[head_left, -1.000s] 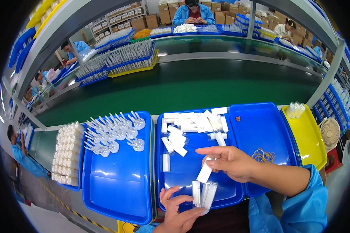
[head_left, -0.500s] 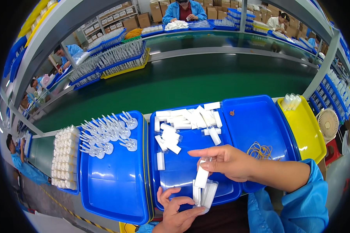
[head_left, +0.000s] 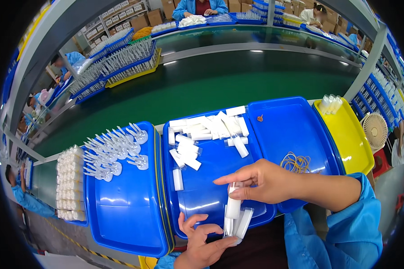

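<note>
My right hand (head_left: 267, 184) pinches a slim white block (head_left: 233, 208) in a clear plastic sleeve between thumb and fingers, its index finger stretched out to the left. Just below, my left hand (head_left: 202, 244) grips several similar sleeved white blocks (head_left: 243, 223) upright at their lower ends, its other fingers spread. The right hand's block meets the top of this bunch; whether it goes in among them or lies in front I cannot tell. Both hands are over the near edge of a blue tray (head_left: 211, 179), where more sleeved white blocks (head_left: 206, 127) lie loosely heaped toward the far side.
Left of it, another blue tray (head_left: 125, 215) holds clear pieces with upright stems (head_left: 114, 150), beside stacked white cylinders (head_left: 70, 184). On the right are a blue tray (head_left: 287, 125) with rubber bands (head_left: 295, 162) and a yellow tray (head_left: 345, 139). Beyond runs a green conveyor belt (head_left: 211, 83); co-workers sit past it.
The whole view has shifted, so the trays appear higher and farther left. My right hand has moved slightly rightward over the tray, still holding its block; the left keeps its grip on the bunch.
</note>
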Motion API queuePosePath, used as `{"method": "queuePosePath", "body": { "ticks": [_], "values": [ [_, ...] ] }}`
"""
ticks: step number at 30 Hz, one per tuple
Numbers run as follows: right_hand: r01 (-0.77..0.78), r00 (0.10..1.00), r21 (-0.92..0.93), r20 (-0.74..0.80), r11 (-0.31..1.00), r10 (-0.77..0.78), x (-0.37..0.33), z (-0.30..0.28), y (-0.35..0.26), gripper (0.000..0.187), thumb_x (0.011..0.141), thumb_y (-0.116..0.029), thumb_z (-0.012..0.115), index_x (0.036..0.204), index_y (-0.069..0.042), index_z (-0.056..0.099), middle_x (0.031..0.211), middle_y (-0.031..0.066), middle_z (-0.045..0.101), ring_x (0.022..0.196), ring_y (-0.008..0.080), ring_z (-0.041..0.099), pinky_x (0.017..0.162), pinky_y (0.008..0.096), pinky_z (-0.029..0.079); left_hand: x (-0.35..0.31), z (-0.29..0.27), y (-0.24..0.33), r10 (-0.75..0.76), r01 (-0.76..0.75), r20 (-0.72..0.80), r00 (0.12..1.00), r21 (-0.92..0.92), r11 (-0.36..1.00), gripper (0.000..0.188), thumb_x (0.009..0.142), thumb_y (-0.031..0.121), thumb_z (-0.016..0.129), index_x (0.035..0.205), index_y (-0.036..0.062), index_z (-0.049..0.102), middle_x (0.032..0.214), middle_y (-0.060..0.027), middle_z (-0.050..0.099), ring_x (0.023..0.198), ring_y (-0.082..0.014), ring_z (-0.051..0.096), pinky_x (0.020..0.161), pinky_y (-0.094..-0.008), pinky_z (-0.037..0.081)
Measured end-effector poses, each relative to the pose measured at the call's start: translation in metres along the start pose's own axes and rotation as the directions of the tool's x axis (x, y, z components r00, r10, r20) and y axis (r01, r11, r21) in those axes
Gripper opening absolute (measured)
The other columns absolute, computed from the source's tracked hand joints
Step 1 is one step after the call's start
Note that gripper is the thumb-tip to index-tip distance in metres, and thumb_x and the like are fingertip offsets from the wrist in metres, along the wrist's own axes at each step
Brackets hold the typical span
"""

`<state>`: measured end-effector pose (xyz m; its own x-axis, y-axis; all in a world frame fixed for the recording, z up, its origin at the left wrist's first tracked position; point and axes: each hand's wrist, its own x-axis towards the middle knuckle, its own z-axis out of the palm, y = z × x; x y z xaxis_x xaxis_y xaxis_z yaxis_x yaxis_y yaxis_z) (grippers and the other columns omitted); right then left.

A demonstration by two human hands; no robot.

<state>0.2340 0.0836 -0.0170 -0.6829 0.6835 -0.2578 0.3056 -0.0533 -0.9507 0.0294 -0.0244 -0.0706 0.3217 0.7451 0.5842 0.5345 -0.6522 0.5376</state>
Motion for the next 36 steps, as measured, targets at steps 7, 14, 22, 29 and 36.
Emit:
{"method": "queuePosePath", "body": {
  "ticks": [7, 14, 22, 29, 36],
  "values": [
    [0.004, 1.0, -0.035, -0.021, 0.999, -0.005, -0.01, 0.006, 0.003, 0.034, 0.086, -0.012, 0.059, 0.12, -0.009, 0.056, 0.088, 0.006, 0.066, 0.078, 0.0071, 0.059, 0.07, 0.0232, 0.047, -0.004, -0.001, 0.0, 0.018, -0.015, 0.062, 0.998, -0.062, 0.998, 0.017, 0.059, 0.023, 0.076, 0.073, 0.0272, 0.069, 0.086, -0.0006, 0.049, 0.097, -0.0272, 0.042, 0.094, -0.0467, 0.022],
    [-0.098, 0.995, 0.169, 0.029, 0.981, 0.094, -0.016, 0.01, 0.013, 0.037, 0.087, -0.013, 0.059, 0.123, -0.008, 0.053, 0.094, 0.0059, 0.065, 0.087, 0.0072, 0.059, 0.077, 0.0226, 0.047, -0.006, 0.0, 0.002, 0.038, -0.032, 0.071, 0.997, -0.08, 0.996, 0.013, 0.058, 0.025, 0.075, 0.069, 0.0282, 0.069, 0.086, -0.0003, 0.047, 0.097, -0.0271, 0.041, 0.093, -0.0457, 0.021],
    [-0.027, 0.999, 0.118, 0.02, 0.993, 0.025, -0.022, 0.028, 0.019, 0.036, 0.085, -0.018, 0.06, 0.119, -0.008, 0.056, 0.095, 0.0103, 0.065, 0.088, 0.0114, 0.059, 0.078, 0.0273, 0.047, -0.018, 0.005, 0.0, -0.107, 0.112, 0.05, 0.993, -0.128, 0.985, 0.014, 0.061, 0.029, 0.079, 0.071, 0.031, 0.07, 0.098, -0.0001, 0.05, 0.112, -0.0268, 0.036, 0.104, -0.0483, 0.009],
    [0.066, 0.996, 0.044, -0.068, 0.997, -0.063, -0.026, 0.042, 0.029, 0.036, 0.085, -0.018, 0.061, 0.12, -0.01, 0.056, 0.099, 0.0091, 0.065, 0.094, 0.0169, 0.059, 0.086, 0.0315, 0.044, -0.02, 0.012, -0.006, -0.079, 0.073, -0.089, 0.993, -0.077, 0.994, 0.069, 0.06, 0.033, 0.082, 0.114, 0.0241, 0.038, 0.111, -0.0106, 0.044, 0.113, -0.0339, 0.037, 0.101, -0.0538, 0.014],
    [0.401, 0.913, -0.139, -0.018, 0.905, -0.408, -0.042, 0.05, 0.016, 0.039, 0.083, -0.016, 0.059, 0.122, -0.014, 0.054, 0.099, 0.0084, 0.061, 0.096, 0.0214, 0.057, 0.087, 0.0371, 0.037, -0.013, 0.01, -0.009, -0.24, 0.288, 0.203, 0.949, -0.867, 0.406, 0.118, 0.051, 0.026, 0.089, 0.137, 0.0131, 0.01, 0.116, -0.0158, 0.042, 0.108, -0.0271, 0.045, 0.091, -0.0408, 0.039]
  ]
}}
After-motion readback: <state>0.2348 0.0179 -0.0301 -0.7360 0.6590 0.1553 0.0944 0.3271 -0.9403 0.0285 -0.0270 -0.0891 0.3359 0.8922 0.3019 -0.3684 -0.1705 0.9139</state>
